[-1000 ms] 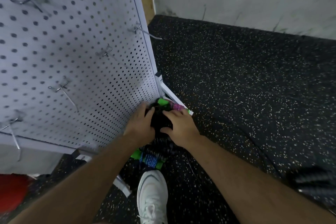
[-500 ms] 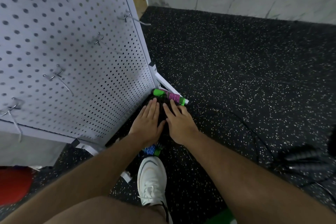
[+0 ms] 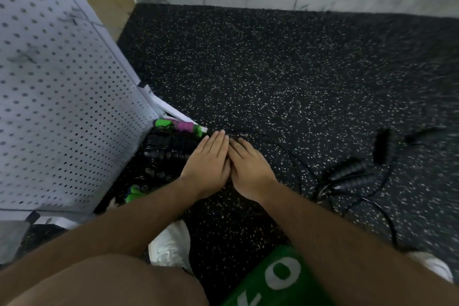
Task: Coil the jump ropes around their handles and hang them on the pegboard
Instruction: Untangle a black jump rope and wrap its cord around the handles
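- Right now, find the left hand (image 3: pixel 206 169) and the right hand (image 3: pixel 248 171) laid flat side by side, inner edges touching, straight-fingered and grasping nothing; cannot tell whether pressing on the speckled floor (image 3: pixel 273 69) or hovering just over it.
- Judge the step as choosing and taking up the next rope to coil.
- Look at 10 o'clock from the left hand for the dark pile of jump ropes (image 3: pixel 169 149), just beside the fingertips at the foot of the pegboard (image 3: pixel 62 107), with a green-and-pink handle (image 3: pixel 183 126) along the pile's 12 o'clock edge.
- Look at 3 o'clock from the right hand for a loose black rope (image 3: pixel 352 176) with paired handles, well apart, and a thin cord (image 3: pixel 293 154) curving back toward the hands.
- Take one rope only: close around both of its handles before lifting, to avoid dragging neighbours out of the pile.
- Follow the cord to its full length first; likely springy and prone to snag, perhaps under the white shoe (image 3: pixel 171 248) at 6 o'clock.
- Wrap in tight, even turns around the paired handles, tuck the end, and leave a loop for a peg.
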A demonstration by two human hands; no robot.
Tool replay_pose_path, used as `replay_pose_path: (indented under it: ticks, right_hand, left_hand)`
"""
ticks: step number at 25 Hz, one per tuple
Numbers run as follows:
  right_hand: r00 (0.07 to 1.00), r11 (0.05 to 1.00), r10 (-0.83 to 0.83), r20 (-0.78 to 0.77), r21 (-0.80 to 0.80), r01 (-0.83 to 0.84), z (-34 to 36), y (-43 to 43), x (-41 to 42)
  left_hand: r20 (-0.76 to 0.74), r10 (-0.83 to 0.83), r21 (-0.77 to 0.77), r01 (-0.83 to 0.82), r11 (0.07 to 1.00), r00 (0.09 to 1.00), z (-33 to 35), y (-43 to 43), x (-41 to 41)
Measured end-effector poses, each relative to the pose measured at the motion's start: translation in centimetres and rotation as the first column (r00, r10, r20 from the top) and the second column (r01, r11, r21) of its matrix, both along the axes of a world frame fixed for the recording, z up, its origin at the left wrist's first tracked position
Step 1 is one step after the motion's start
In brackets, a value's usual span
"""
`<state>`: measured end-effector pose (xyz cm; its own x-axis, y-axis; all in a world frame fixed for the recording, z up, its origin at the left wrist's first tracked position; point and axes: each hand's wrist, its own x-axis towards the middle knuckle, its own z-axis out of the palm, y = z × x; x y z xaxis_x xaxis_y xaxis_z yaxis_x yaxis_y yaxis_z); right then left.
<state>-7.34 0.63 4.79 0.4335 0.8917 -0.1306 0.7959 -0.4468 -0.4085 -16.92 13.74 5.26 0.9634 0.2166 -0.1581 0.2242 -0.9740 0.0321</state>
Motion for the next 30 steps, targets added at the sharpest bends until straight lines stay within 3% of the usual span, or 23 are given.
replay_pose_path:
  ticks: [6,11,13,17,19,22,27,30]
  right_hand:
    - [0.988,0.946,-0.125,-0.086,-0.311,0.093,-5.4,-9.9,2.8]
    - [0.973,0.819,-0.147,-0.18,-0.574,0.018,-7.9,-14.1,3.0]
    - [0.965,0.806,-0.181,-0.192,-0.59,0.033,-8.7,-14.4,2.9]
    - [0.964,0.805,-0.212,-0.159,-0.588,0.08,-9.7,-14.9,1.9]
    - [0.974,0.798,-0.178,-0.141,-0.599,0.059,-9.9,-15.3,1.6]
    - [0.993,0.806,-0.076,-0.091,-0.592,0.007,-9.6,-16.0,2.0]
    - [0.985,0.845,-0.069,-0.159,-0.534,-0.027,-7.6,-17.5,2.9]
    - [0.956,0.862,-0.236,-0.173,-0.491,0.124,-4.2,-18.4,4.0]
  left_hand:
    - [-0.268,-0.244,-0.299,0.16,0.941,0.932,-5.7,-7.1,5.4]
    - [-0.491,-0.384,-0.325,0.245,0.913,0.782,-10.5,-9.5,5.3]
    - [-0.53,-0.412,-0.3,0.29,0.909,0.742,-11.4,-9.6,4.6]
    - [-0.397,-0.422,-0.237,0.354,0.905,0.815,-12.2,-10.2,3.6]
    - [-0.377,-0.457,-0.246,0.389,0.888,0.806,-12.3,-10.8,3.4]
    - [-0.43,-0.415,-0.371,0.262,0.891,0.802,-11.9,-11.3,3.6]
    - [-0.503,-0.411,-0.512,0.122,0.851,0.76,-9.5,-10.9,4.1]
    - [-0.409,-0.379,-0.574,0.089,0.814,0.83,-5.9,-10.0,5.0]
